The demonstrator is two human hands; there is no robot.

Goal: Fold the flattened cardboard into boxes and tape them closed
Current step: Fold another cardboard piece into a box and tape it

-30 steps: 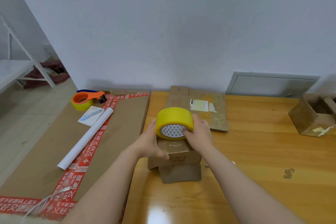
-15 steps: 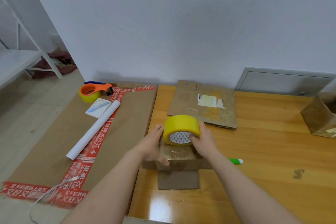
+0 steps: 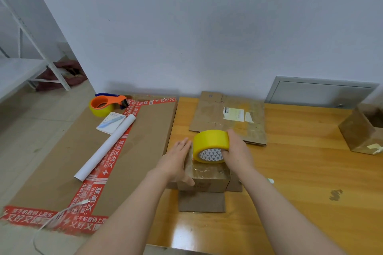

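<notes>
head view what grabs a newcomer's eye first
The bright yellow tape roll at centre, gripped by the right hand atop a small cardboard box on the wooden table, the left hand flat against the box's left side. Then the red printed tape edging the large cardboard sheet at left, an orange tape dispenser at its far corner.

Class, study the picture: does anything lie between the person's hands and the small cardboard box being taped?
Nothing visible does. The left hand lies flat against the small box; the right hand holds the tape roll on its top.
</notes>
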